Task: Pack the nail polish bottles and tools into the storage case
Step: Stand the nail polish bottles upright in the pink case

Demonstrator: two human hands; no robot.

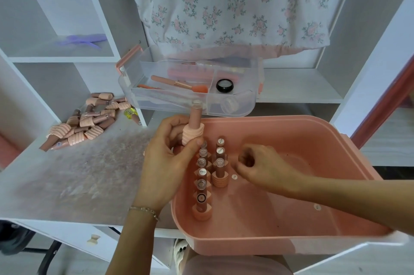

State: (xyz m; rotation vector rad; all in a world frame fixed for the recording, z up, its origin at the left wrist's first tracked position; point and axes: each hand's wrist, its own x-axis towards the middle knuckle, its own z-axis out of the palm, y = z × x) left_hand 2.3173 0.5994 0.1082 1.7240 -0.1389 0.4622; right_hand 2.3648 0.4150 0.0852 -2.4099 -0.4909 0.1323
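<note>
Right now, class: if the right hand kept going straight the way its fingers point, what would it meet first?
The right hand points left across the pink case. It would probably meet the nearer row of upright bottles first, though depth is hard to judge.

Left hand [165, 160]: fingers grip one upright nail polish bottle [194, 128] over the pink storage case [291, 239], at its 10 o'clock edge.
Right hand [262, 168]: inside the case, fingers loosely curled, holding nothing visible.
Case: two rows of upright bottles [207, 176].
Desk [74, 176]: loose bottle pile [87, 117] at 10 o'clock.
Clear tray [190, 86]: at 12 o'clock, holds brushes.
</note>
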